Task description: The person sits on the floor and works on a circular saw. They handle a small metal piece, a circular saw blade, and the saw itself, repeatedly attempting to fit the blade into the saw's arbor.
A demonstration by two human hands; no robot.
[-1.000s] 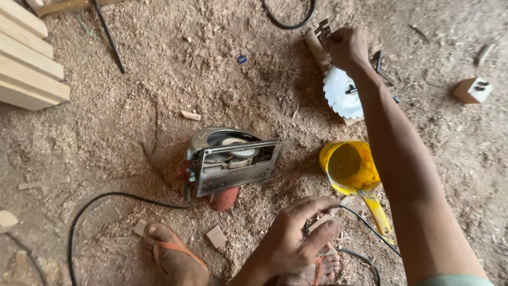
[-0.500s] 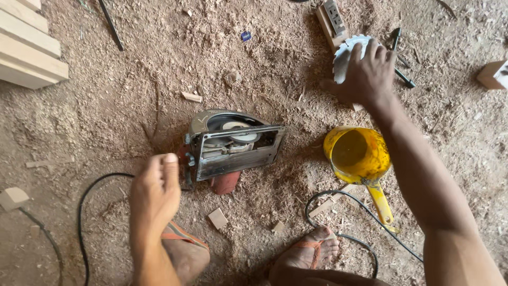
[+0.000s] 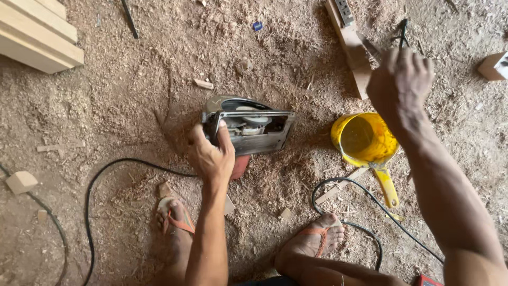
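The circular saw (image 3: 247,126) lay on the sawdust floor (image 3: 132,106). The left hand (image 3: 211,153), previously raised clear, now gripped its base edge. The right hand (image 3: 400,79) had lifted off the floor; its grasp could not be determined.

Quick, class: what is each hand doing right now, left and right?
Left hand: closed on the edge of the circular saw on the sawdust floor.
Right hand: raised above the yellow pot, seen from the back; whether it holds anything cannot be told.
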